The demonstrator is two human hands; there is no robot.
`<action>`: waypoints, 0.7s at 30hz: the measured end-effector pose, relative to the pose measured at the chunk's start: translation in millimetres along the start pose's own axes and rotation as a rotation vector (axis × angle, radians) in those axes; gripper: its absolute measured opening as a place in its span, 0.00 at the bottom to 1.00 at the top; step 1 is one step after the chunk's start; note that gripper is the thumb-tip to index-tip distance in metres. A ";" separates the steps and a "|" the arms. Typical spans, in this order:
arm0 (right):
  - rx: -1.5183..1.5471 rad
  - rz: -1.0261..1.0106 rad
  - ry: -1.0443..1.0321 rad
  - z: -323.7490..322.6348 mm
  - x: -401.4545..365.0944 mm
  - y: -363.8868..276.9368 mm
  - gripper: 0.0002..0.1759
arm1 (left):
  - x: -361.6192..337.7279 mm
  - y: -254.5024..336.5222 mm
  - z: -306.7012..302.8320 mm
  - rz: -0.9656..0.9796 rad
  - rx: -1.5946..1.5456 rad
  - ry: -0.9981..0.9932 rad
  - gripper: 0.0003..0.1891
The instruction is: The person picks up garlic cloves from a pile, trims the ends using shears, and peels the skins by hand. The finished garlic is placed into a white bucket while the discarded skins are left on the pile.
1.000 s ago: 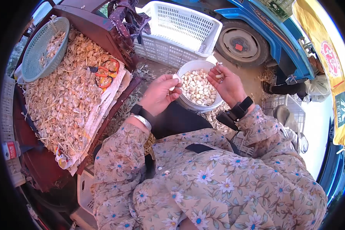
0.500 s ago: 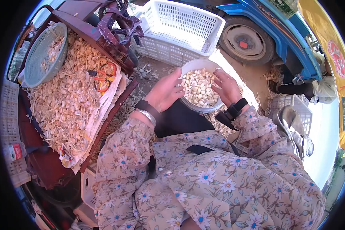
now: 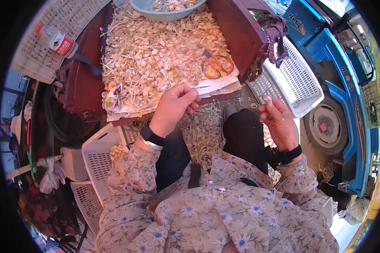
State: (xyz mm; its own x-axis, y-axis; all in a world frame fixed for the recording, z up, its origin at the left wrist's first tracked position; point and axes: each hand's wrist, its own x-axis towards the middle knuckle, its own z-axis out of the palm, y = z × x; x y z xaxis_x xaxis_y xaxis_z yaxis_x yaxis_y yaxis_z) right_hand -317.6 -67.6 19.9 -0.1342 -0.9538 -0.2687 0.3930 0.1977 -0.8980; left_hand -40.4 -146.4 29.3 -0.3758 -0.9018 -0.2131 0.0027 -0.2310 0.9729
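My left hand is closed, fingers curled and thumb against the forefinger, beside the front edge of a heap of garlic cloves and dry skins. Whatever its fingers hold is hidden. My right hand is raised to the right with curled fingers. A small pale spot shows at its fingertips, too small to identify. Below and behind that hand, peeled cloves are partly visible; their container is mostly hidden. Red-handled scissors lie on the heap's right side. A blue-green basket rests at its back.
Dark red panels flank the heap. A white crate stands right, near a blue vehicle. At left are a bottle on a pale crate and another white crate. Dry skins cover the ground between my knees.
The view has swung left, bringing the heap to the middle. Both hands have left the bowl of peeled cloves, and their spread fingers have curled closed.
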 end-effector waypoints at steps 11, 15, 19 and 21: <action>-0.249 -0.134 -0.191 146.4 23.6 35.6 0.17 | -116.9 -36.8 -26.5 0.094 0.170 0.092 0.08; -0.324 -0.031 -0.866 239.3 -39.2 29.2 0.39 | -117.5 -58.6 -4.5 0.366 0.825 -0.207 0.17; -0.666 -0.148 -0.625 237.0 5.7 53.8 0.32 | -98.0 -40.0 -28.4 0.101 1.042 -0.258 0.19; -0.773 -0.442 -0.493 223.7 49.5 73.3 0.22 | -75.4 -26.8 -46.0 0.115 1.108 -0.103 0.16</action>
State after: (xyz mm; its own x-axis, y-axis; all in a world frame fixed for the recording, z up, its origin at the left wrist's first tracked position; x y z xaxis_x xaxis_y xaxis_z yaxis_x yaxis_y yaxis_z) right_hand -91.9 -150.9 18.7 0.3339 -0.9293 0.1581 -0.3202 -0.2696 -0.9082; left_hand 30.4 -89.0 15.2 -0.5019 -0.8503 -0.1582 -0.7650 0.3512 0.5398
